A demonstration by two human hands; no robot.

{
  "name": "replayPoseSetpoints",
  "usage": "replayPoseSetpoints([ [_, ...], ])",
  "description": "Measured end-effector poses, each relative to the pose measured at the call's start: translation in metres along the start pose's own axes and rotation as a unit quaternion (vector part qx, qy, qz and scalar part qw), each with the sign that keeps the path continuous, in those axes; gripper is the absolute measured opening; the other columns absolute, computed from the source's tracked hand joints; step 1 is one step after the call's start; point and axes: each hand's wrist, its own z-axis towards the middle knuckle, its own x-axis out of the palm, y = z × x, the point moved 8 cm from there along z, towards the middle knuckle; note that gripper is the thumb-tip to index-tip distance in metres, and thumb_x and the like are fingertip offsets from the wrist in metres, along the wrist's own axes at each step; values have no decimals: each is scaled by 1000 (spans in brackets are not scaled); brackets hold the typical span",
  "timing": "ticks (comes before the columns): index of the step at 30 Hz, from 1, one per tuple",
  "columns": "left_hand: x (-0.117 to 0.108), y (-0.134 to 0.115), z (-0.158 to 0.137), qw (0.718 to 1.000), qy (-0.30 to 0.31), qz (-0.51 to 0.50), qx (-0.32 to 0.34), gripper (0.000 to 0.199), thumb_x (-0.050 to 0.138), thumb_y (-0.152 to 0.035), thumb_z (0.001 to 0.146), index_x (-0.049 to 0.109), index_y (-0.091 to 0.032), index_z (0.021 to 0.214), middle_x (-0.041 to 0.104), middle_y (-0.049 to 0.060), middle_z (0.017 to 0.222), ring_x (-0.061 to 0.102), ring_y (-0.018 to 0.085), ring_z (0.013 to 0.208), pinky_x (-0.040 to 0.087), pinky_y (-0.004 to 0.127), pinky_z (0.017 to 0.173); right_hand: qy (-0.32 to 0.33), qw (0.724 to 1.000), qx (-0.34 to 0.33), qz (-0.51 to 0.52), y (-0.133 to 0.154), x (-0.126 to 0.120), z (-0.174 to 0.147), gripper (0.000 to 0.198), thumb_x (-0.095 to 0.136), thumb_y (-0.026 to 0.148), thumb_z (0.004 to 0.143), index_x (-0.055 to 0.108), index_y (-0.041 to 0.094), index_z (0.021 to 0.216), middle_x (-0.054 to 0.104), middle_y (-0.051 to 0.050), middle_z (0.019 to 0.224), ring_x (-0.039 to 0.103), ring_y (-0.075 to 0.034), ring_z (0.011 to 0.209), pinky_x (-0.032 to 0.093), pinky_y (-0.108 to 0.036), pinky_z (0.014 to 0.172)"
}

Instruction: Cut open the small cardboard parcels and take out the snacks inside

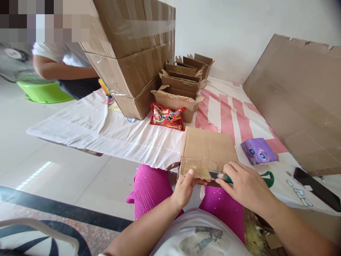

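Note:
At the table's near edge lies a flat cardboard box [210, 144], with a strip of tape along its front. My left hand [185, 190] grips the front edge of this box, thumb on top and fingers underneath. In my right hand [243, 181] is a pair of scissors [268, 179] with a green looped handle. Their dark blade points left and touches the taped front of the box. A red food packet [167, 116] lies beyond the box, and a purple packet [259, 151] sits to its right.
Several open cardboard boxes [176, 103] stand in a row beside a tall carton stack [128, 46]. A large cardboard sheet [301, 103] leans at the right. A dark phone [317, 188] lies near the right edge. Another person's arm [64, 69] shows behind the stack, near a green basin [44, 92].

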Motion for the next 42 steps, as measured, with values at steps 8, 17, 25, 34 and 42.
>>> replayPoseSetpoints([
  [8, 16, -18, -1, 991, 8, 132, 24, 23, 77, -39, 74, 73, -17, 71, 73, 7, 72, 70, 23, 75, 55, 39, 81, 15, 999, -40, -2, 8, 7, 9, 18, 59, 34, 88, 49, 22, 80, 55, -1, 77, 55, -18, 74, 37, -30, 63],
  [17, 10, -18, 2, 990, -1, 140, 24, 30, 78, -43, 72, 71, -14, 69, 72, 7, 71, 68, 19, 71, 56, 31, 73, 36, 998, -47, -10, 3, 8, 13, 17, 60, 31, 87, 48, 22, 79, 55, -1, 77, 55, -19, 74, 35, -31, 63],
  [25, 10, -9, 3, 990, 3, 139, -8, 37, 79, -49, 68, 68, -14, 69, 70, 6, 66, 67, 19, 66, 56, 31, 67, 26, 998, -52, 20, 10, 11, 20, 20, 59, 35, 89, 48, 22, 79, 55, -1, 78, 56, -18, 76, 36, -30, 65],
  [34, 16, -10, 3, 996, 24, 84, 7, 29, 81, -39, 69, 66, -15, 76, 68, 2, 68, 63, 13, 63, 54, 25, 63, 20, 996, -90, -17, 27, 6, 38, 17, 58, 33, 89, 49, 22, 79, 55, -1, 77, 54, -20, 77, 32, -32, 64],
  [42, 9, 3, 2, 998, 25, 43, -26, 35, 83, -41, 66, 67, -14, 82, 69, 2, 72, 65, 13, 65, 56, 27, 68, 33, 993, -109, -13, 27, 10, 44, 15, 58, 32, 89, 50, 21, 80, 55, -2, 79, 54, -20, 79, 32, -32, 64],
])
